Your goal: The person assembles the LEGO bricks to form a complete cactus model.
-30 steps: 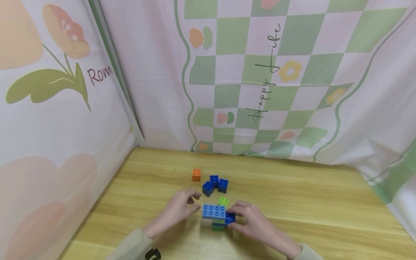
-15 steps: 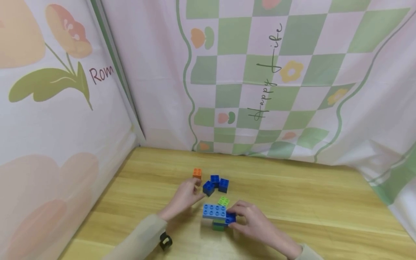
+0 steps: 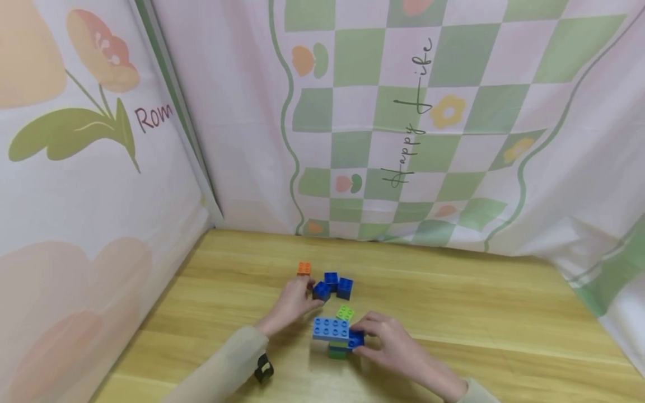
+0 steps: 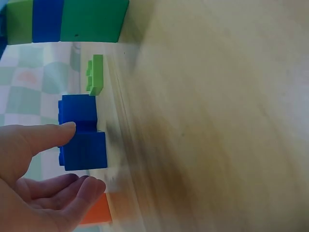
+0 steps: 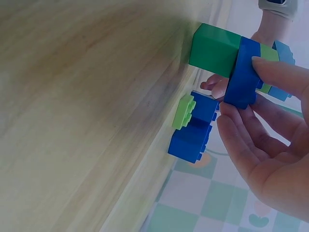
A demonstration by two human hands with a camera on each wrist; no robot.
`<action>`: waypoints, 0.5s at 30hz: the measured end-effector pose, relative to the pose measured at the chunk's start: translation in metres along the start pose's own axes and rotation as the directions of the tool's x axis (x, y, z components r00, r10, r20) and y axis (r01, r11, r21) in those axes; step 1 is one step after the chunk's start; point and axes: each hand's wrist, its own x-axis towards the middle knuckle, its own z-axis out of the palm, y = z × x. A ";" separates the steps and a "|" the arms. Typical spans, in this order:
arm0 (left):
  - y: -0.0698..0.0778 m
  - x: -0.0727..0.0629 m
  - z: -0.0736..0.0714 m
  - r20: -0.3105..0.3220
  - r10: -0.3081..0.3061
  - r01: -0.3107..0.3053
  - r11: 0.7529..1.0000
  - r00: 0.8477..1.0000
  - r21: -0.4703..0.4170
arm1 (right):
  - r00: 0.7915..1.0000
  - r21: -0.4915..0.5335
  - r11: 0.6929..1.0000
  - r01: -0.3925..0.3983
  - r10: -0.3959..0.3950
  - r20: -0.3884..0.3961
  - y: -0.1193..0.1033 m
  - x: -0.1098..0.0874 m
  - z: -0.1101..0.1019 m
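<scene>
A small stack stands upright on the table, with a light blue brick [image 3: 331, 328] on top, a light green layer, a dark blue brick [image 5: 242, 72] jutting to the right and a green brick [image 5: 215, 50] at its foot. My right hand [image 3: 393, 342] pinches the jutting dark blue brick between thumb and fingers. Behind the stack, my left hand [image 3: 291, 305] reaches around the nearest blue brick [image 3: 321, 291]. In the left wrist view, its thumb and fingers [image 4: 89, 193] lie apart on either side of the blue bricks; firm contact cannot be made out.
Two more blue bricks [image 3: 345, 288] sit against the nearest one. A thin lime brick [image 3: 345, 313] lies between them and the stack. An orange brick [image 3: 304, 268] is just beyond the left fingers. Printed curtains [image 3: 252, 168] border the wooden table [image 3: 453, 291] behind and at left.
My left hand has moved forward and right, from beside the stack to the blue bricks. The right hand stays on the stack, which has not moved.
</scene>
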 end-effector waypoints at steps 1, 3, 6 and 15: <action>0.000 0.000 0.001 -0.001 -0.003 0.003 1.000 1.000 0.004 | 1.000 -0.002 1.000 -0.004 0.004 0.001 0.000 0.000 0.000; 0.002 0.001 0.002 -0.002 -0.013 0.013 1.000 1.000 0.004 | 1.000 -0.004 1.000 -0.006 0.006 0.000 0.000 -0.001 -0.001; 0.003 0.002 0.003 0.000 -0.035 0.035 0.999 0.999 0.001 | 1.000 -0.001 1.000 -0.013 0.013 0.005 -0.001 -0.002 -0.001; 0.002 0.004 0.007 -0.013 -0.051 0.051 0.999 0.999 0.000 | 1.000 0.010 1.000 -0.015 0.015 -0.005 -0.001 -0.004 -0.002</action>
